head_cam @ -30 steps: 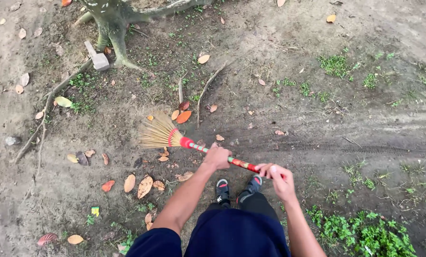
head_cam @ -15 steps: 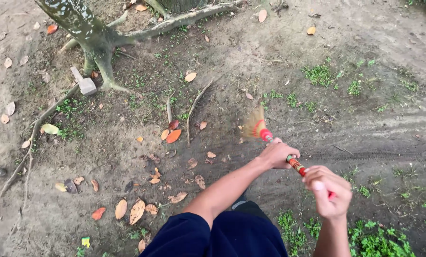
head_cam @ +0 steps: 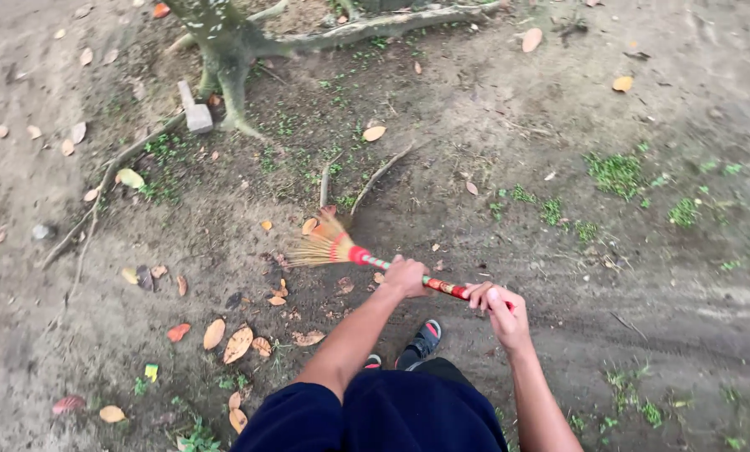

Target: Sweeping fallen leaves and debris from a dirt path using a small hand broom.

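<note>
We are holding a short broom (head_cam: 366,258) in both hands, low over the bare dirt ground (head_cam: 559,151). Our left hand (head_cam: 406,276) is keeping a clenched grip around the red-and-green handle, near the straw head; our right hand (head_cam: 500,306) is wrapping its grip around the handle's end. The straw bristles (head_cam: 318,247) are fanning out to the left, touching the dirt just beside scattered orange and brown fallen leaves (head_cam: 239,343). A tree root (head_cam: 228,59) is spreading across the top, with a small grey block (head_cam: 196,110) lying beside it. Our dark shoe (head_cam: 421,341) is showing below the handle.
</note>
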